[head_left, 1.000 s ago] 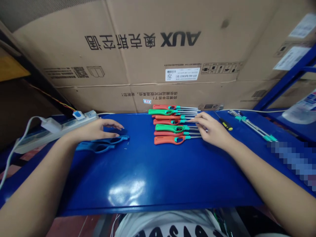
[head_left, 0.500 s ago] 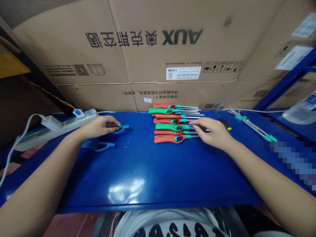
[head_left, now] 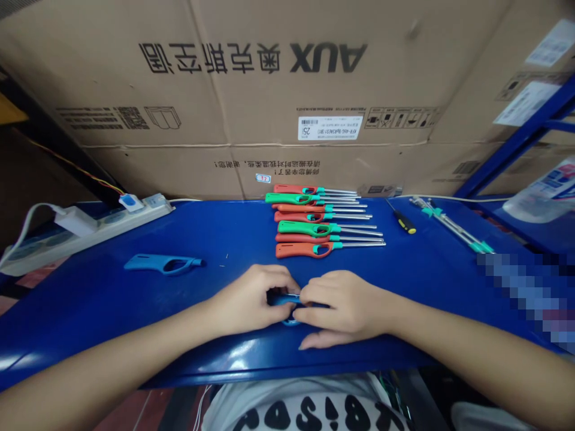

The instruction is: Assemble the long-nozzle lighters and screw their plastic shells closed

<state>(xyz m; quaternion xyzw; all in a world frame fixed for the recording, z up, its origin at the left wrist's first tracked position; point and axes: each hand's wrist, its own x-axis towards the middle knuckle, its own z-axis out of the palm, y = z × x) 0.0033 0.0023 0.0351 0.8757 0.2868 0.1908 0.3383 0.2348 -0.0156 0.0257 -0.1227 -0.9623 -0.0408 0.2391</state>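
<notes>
My left hand [head_left: 249,299] and my right hand [head_left: 341,308] meet near the front edge of the blue table [head_left: 188,311]. Both are closed around a blue plastic lighter handle shell [head_left: 282,299], mostly hidden between the fingers. A second blue handle shell [head_left: 162,263] lies alone on the table to the left. Farther back lies a row of several finished long-nosed lighters [head_left: 323,221] with orange and green handles and metal rods pointing right.
A white power strip [head_left: 85,224] with a plugged adapter sits at the back left. A black-and-yellow screwdriver [head_left: 404,222] and loose metal rods with teal ends [head_left: 453,230] lie at the back right. Large cardboard boxes [head_left: 287,90] wall off the back.
My left hand took one blue shell from the left and carried it to the front middle. My right hand left the row of lighters and joined it there.
</notes>
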